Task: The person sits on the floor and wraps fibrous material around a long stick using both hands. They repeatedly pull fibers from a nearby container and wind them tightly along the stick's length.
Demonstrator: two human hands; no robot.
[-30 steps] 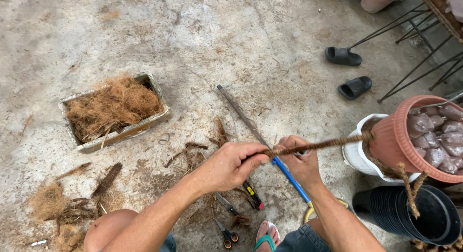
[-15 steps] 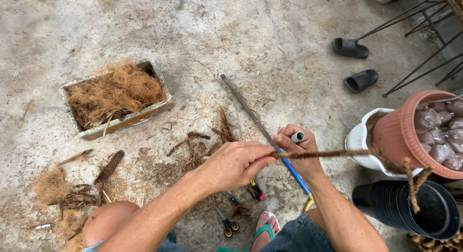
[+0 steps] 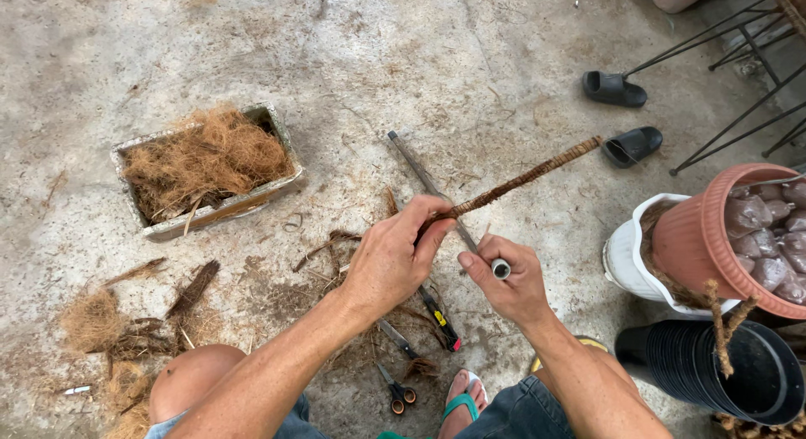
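step: coir wrap on rod | left hand point(image 3: 390, 263) pinched on brown fibre-wrapped rod point(image 3: 520, 180) | right hand point(image 3: 504, 284) closed round small white tube end point(image 3: 500, 269) | advice: wrap to be kept taut, rod turned evenly

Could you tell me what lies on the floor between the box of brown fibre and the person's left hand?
In the head view, loose dark fibre scraps lie on the concrete floor between the box of fibre and the left hand.

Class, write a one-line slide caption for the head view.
Left hand grips a brown fibre-wrapped stick; right hand holds a small white tube.
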